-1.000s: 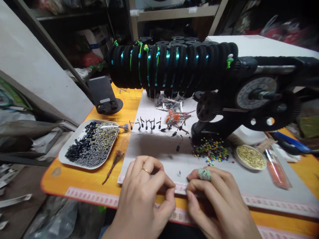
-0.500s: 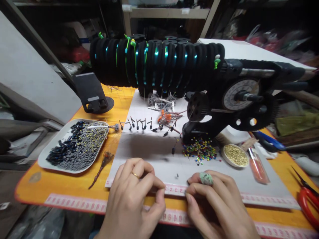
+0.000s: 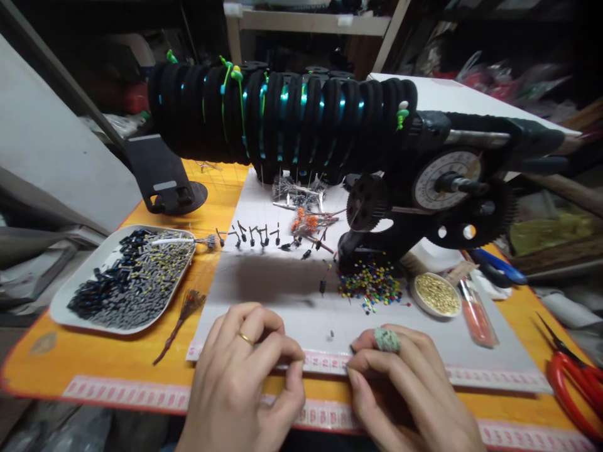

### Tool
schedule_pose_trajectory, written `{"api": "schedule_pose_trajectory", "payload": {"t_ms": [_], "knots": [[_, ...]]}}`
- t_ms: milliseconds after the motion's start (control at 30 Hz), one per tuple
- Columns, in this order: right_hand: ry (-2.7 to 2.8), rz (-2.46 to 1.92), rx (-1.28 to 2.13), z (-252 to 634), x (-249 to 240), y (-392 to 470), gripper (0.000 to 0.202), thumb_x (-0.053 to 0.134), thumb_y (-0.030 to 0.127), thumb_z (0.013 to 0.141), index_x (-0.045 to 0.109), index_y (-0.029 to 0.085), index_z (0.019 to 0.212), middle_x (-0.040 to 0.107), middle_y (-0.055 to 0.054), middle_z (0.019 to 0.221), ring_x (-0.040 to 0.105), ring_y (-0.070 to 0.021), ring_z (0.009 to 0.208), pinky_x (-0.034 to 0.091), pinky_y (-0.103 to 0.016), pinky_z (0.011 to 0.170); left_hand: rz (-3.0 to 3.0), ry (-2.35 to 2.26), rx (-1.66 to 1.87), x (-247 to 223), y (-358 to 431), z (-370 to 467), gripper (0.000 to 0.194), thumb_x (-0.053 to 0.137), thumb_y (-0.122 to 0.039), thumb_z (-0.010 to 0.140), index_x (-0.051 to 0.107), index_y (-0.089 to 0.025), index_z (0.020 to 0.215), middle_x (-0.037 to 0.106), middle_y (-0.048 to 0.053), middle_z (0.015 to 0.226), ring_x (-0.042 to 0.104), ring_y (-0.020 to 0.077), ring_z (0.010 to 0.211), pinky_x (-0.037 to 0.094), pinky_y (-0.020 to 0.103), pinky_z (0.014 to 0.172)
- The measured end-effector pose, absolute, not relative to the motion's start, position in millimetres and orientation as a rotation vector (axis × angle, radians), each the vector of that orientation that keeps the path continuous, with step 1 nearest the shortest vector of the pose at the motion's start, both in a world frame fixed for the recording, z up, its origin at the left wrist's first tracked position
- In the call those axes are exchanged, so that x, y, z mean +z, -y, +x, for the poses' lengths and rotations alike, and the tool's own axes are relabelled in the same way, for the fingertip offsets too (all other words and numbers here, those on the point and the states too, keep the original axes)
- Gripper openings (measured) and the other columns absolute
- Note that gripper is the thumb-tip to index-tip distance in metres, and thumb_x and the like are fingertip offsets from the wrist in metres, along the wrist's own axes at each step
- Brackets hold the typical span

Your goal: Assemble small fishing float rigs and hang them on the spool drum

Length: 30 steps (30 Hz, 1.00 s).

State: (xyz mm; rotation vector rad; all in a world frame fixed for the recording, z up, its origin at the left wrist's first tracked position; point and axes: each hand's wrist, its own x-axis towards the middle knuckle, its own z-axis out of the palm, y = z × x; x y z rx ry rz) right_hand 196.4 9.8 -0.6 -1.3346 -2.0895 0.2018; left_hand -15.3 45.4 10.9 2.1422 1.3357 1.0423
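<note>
Close together, both hands worked at the near edge of the white mat.
Left hand and right hand were pinched shut at the fingertips over the mat; whether they gripped anything could not be told. Just beyond lay one loose dark bead on bare mat, then a scatter of coloured beads and a dish of gold beads. A tray of dark beads sat toward the left edge, red scissors at the right. Farthest, a black spool-laden winder spanned the tabletop.

tray left | mat centre | spool rack behind | scissors right
</note>
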Motion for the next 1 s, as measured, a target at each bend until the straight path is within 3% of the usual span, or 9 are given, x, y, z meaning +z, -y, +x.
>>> {"api": "schedule_pose_trajectory", "payload": {"t_ms": [700, 833, 1000], "knots": [[2.119, -1.349, 0.133, 203, -3, -13, 0.014, 0.063, 0.010, 0.086, 0.059, 0.020, 0.095, 0.059, -0.009, 0.093, 0.056, -0.0219, 0.098, 0.050, -0.029, 0.078, 2.124, -1.358, 1.047, 10, -48, -15, 0.017, 0.061, -0.003, 0.076, 0.064, -0.020, 0.077, 0.057, 0.002, 0.087, 0.052, 0.0219, 0.088, 0.038, 0.037, 0.076], [1.996, -1.385, 0.089, 197, -4, -15, 0.003, 0.065, 0.021, 0.086, 0.063, 0.023, 0.087, 0.065, -0.007, 0.087, 0.064, -0.0230, 0.090, 0.054, -0.031, 0.073, 2.118, -1.373, 1.029, 11, -48, -14, 0.016, 0.062, -0.004, 0.075, 0.063, -0.020, 0.075, 0.056, 0.003, 0.087, 0.052, 0.0220, 0.088, 0.038, 0.037, 0.076], [1.853, -1.450, 0.048, 184, -3, -18, 0.015, 0.064, 0.037, 0.088, 0.066, 0.023, 0.081, 0.068, -0.007, 0.082, 0.068, -0.0246, 0.082, 0.056, -0.035, 0.072, 2.119, -1.372, 1.028, 11, -48, -14, 0.017, 0.062, -0.003, 0.074, 0.062, -0.020, 0.075, 0.056, 0.002, 0.087, 0.051, 0.0223, 0.088, 0.038, 0.038, 0.076]]}}
